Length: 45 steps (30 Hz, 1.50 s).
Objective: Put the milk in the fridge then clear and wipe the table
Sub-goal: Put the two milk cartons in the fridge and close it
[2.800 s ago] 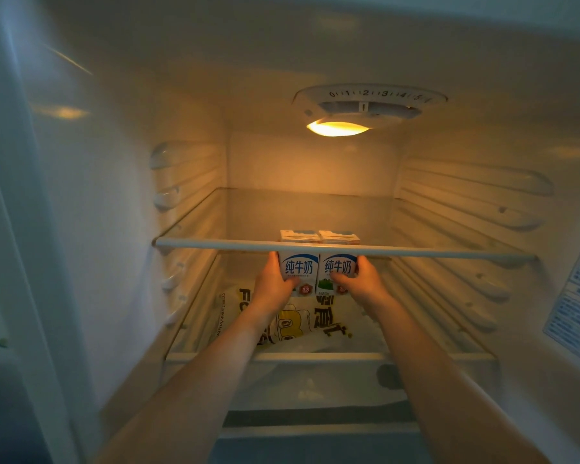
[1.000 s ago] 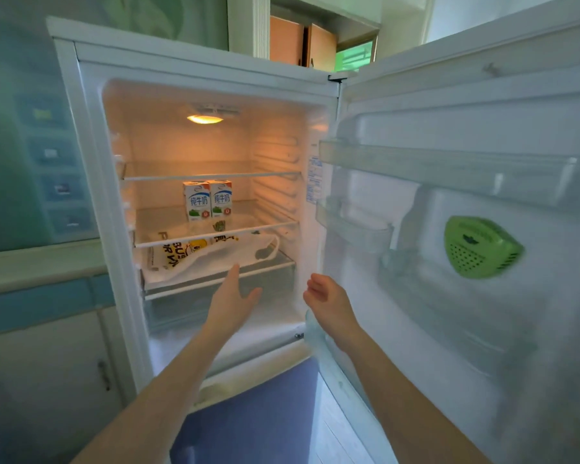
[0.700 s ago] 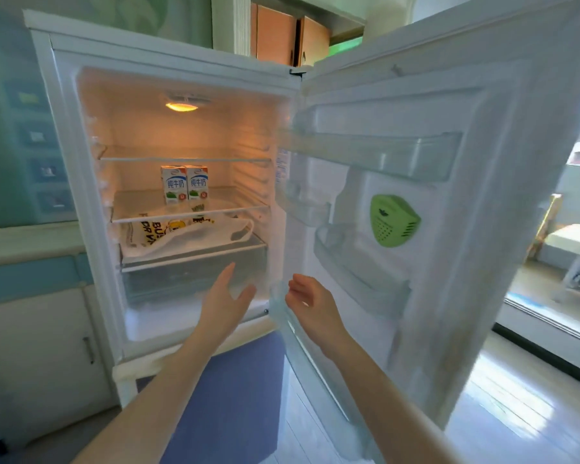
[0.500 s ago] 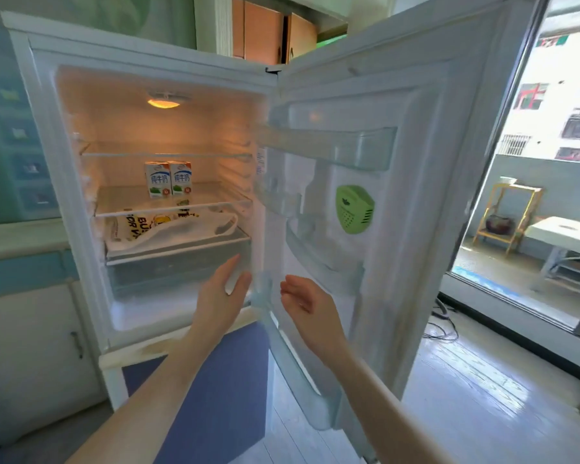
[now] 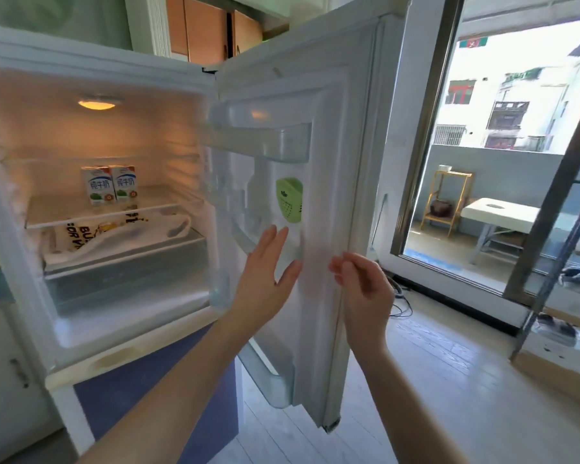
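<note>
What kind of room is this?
Probably a home kitchen: an open fridge holding two milk cartons, wooden cupboards above, and a sliding glass door onto a balcony.

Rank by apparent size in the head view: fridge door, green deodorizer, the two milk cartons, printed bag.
1. fridge door
2. printed bag
3. green deodorizer

The left milk carton and right milk carton look alike and, each alone, about equal the nearer deodorizer: unranked.
</note>
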### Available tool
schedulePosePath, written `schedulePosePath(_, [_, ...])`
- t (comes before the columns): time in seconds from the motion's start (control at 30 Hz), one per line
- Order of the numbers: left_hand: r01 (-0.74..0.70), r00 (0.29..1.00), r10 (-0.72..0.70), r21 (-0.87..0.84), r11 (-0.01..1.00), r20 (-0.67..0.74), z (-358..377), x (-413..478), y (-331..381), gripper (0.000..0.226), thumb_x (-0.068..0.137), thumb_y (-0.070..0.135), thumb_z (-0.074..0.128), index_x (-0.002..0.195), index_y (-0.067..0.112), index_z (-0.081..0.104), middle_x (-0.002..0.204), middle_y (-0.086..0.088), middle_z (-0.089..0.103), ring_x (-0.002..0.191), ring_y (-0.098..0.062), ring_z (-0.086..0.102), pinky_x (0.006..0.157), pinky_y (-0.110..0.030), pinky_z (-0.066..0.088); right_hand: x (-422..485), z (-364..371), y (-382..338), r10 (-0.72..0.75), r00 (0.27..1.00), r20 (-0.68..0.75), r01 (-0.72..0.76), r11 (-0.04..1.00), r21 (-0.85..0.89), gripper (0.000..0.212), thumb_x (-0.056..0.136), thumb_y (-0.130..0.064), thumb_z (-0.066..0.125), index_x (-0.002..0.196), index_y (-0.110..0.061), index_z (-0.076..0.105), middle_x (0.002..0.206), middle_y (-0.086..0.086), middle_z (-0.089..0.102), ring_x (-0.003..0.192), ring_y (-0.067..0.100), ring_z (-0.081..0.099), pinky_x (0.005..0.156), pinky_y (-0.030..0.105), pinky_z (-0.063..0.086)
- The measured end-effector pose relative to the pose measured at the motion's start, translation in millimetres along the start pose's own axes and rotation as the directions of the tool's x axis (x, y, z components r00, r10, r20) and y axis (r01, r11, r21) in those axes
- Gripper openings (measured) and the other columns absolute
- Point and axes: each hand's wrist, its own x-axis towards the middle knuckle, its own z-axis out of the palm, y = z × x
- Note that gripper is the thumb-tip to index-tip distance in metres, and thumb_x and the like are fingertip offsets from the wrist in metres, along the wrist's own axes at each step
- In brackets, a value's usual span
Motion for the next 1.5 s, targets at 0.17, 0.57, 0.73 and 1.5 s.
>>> schedulePosePath(0.17, [0.030, 0.994, -0.034, 0.038, 0.999, 0.108, 10, 0, 9, 0.060, 0.095, 0.032, 0.044, 0.146, 0.023, 0.014, 0.156, 0.004, 0.013, 0.144, -0.010, 0.003, 0.115, -0.026, 0.007, 24, -17, -5, 0.206, 0.974, -0.097, -0.203, 0.978, 0.037, 0.025, 0.090, -0.007, 0.051, 0.110, -0.020, 0.059, 0.099, -0.003, 0.058, 0.083, 0.007, 0.060, 0.073, 0.015, 0.045])
schedulePosePath(0.57, [0.043, 0.997, -0.046, 0.048, 0.998, 0.069, 8, -2, 7, 0.066, 0.090, 0.038, 0.052, 0.145, 0.025, 0.019, 0.154, 0.005, 0.021, 0.145, -0.013, 0.005, 0.114, -0.026, 0.010, 34, -22, 7, 0.313, 0.944, 0.106, -0.315, 0.949, -0.005, 0.031, 0.091, -0.010, 0.046, 0.100, -0.032, 0.066, 0.093, -0.011, 0.065, 0.099, 0.017, 0.060, 0.089, 0.035, 0.048])
schedulePosePath(0.73, [0.084, 0.996, -0.085, 0.060, 0.995, 0.015, -1, -9, 8, 0.077, 0.083, 0.046, 0.057, 0.146, 0.023, 0.019, 0.154, 0.006, 0.021, 0.145, -0.014, 0.005, 0.115, -0.028, 0.010, 31, -16, 11, 0.315, 0.945, 0.091, -0.319, 0.947, 0.035, 0.027, 0.091, -0.005, 0.048, 0.096, -0.023, 0.067, 0.078, -0.012, 0.066, 0.086, 0.017, 0.058, 0.085, 0.034, 0.050])
schedulePosePath(1.5, [0.190, 0.961, -0.213, -0.136, 0.972, -0.177, -98, -55, -15, 0.097, 0.046, 0.092, 0.044, 0.130, 0.056, 0.012, 0.131, 0.021, 0.041, 0.113, 0.018, 0.040, 0.080, 0.006, 0.032, -41, 86, 21, 0.130, 0.890, 0.437, -0.235, 0.952, 0.196, 0.050, 0.088, 0.007, 0.048, 0.085, -0.037, 0.072, 0.112, 0.004, 0.066, 0.110, 0.018, 0.060, 0.097, 0.033, 0.046])
